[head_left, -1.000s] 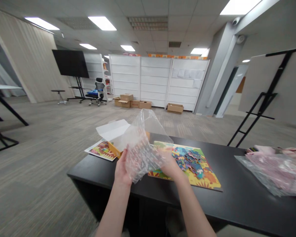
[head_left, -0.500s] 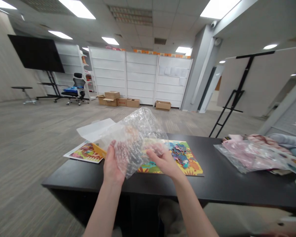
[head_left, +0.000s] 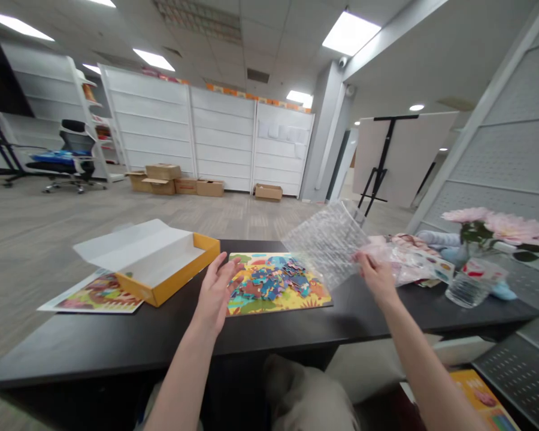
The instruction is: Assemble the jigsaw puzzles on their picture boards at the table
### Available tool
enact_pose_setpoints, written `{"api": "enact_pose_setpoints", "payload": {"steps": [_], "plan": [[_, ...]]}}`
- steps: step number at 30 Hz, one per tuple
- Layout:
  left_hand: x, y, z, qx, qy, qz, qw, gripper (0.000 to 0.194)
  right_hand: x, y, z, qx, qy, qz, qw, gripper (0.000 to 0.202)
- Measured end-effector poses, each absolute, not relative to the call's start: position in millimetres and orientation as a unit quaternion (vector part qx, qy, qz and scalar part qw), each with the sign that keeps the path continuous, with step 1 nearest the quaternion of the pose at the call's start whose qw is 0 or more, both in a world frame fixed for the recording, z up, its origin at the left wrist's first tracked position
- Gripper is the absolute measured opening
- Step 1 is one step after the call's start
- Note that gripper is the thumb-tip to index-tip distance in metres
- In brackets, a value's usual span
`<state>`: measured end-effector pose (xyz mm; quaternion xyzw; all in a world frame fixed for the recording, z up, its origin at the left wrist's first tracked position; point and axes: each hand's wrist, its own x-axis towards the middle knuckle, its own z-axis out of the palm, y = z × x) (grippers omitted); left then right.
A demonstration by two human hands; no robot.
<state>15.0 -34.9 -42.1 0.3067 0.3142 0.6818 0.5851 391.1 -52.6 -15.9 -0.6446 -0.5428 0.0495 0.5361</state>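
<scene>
A sheet of clear bubble wrap [head_left: 327, 242], blurred by motion, hangs from my right hand [head_left: 377, 276], whose fingers are closed on its right edge. My left hand [head_left: 216, 290] is raised with nothing in it, its fingers apart, over the left edge of the colourful puzzle board [head_left: 260, 305]. Loose jigsaw pieces [head_left: 273, 281] lie heaped on that board. Left of my left hand stands an open yellow box [head_left: 170, 281] with a white inside and a raised white flap. Partly under the box lies a printed picture sheet [head_left: 94, 297].
The black table [head_left: 161, 335] runs across in front of me. On its right are pink cloth in clear plastic [head_left: 404, 263] and a glass vase [head_left: 469, 284] with pink flowers [head_left: 498, 224]. A yellow printed box [head_left: 478, 392] sits below the table at right. Cardboard boxes [head_left: 161, 179] stand on the far floor.
The bubble wrap has gone from between both hands to the right, in my right hand alone. My left hand has let go of it. The view has turned right.
</scene>
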Motion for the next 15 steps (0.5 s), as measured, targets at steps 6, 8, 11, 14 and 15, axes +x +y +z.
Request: {"api": "enact_pose_setpoints", "payload": {"steps": [6,8,11,14,15], "plan": [[9.9,-36.0,-43.9,0.339,0.336,0.675,0.563,0.047,526.8,-59.1,-6.2,-0.826,-0.453,-0.076,0.326,0.038],[5.4,-36.8,-45.1,0.355,0.350,0.671,0.549,0.049,542.4,-65.0,-6.3,-0.842,-0.437,-0.069,0.308,0.035],[-4.6,-38.1,-47.1,0.381,0.379,0.669,0.513,0.054,544.4,-77.2,-11.5,-0.840,-0.375,-0.154,0.360,0.054],[-15.9,-39.4,-50.2,0.413,0.409,0.672,0.460,0.056,525.8,-83.7,-21.9,-0.760,-0.352,-0.336,0.431,0.076],[-19.2,-39.9,-51.8,0.428,0.416,0.669,0.443,0.055,516.2,-81.7,-26.2,-0.733,-0.392,-0.365,0.418,0.072]]}}
